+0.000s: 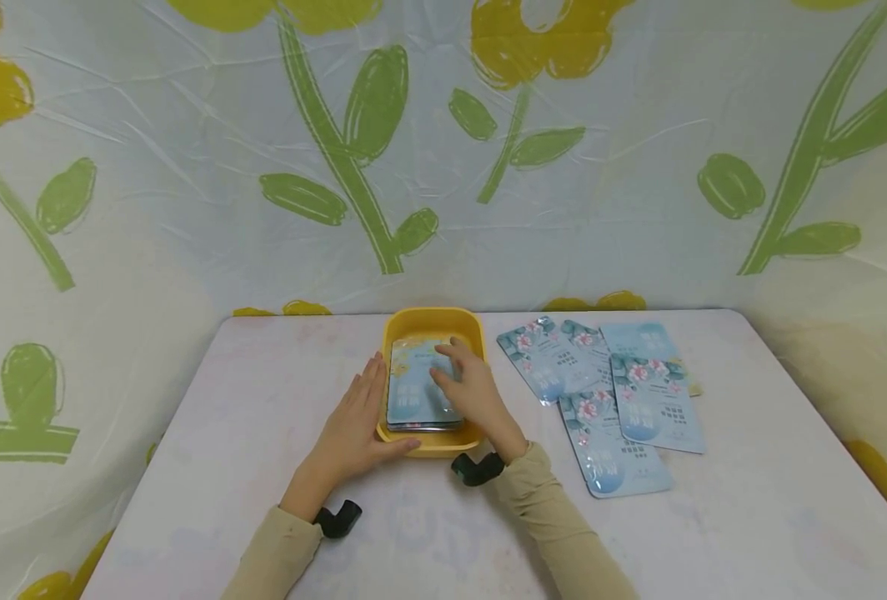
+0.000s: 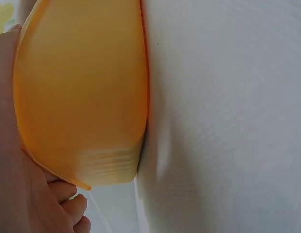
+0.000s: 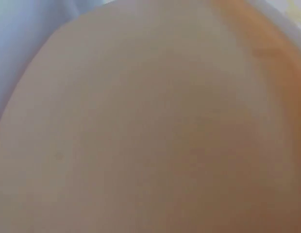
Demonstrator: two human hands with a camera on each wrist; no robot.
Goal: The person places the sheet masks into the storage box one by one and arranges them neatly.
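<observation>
A yellow plastic basket [image 1: 433, 313] stands at the middle of the table, with a stack of light-blue flat packets [image 1: 413, 392], which look like sheet mask sachets, lying inside. My left hand [image 1: 357, 425] holds the basket's near left corner, its thumb along the front rim. In the left wrist view, fingertips [image 2: 75, 206] bend down over the basket's outer side [image 2: 82, 87]. Over the right part of the stack hovers my right hand [image 1: 473, 387], fingers spread and loosely bent, pinching nothing visible; whether they touch the top packet I cannot tell. Blurred skin fills the right wrist view.
Several more blue packets with pink flowers [image 1: 657, 404] lie overlapping on the table, right of the basket. The white table [image 1: 263, 400] meets a flower-printed cloth [image 1: 443, 250] at its back edge. Each wrist wears a black camera mount [image 1: 338, 518].
</observation>
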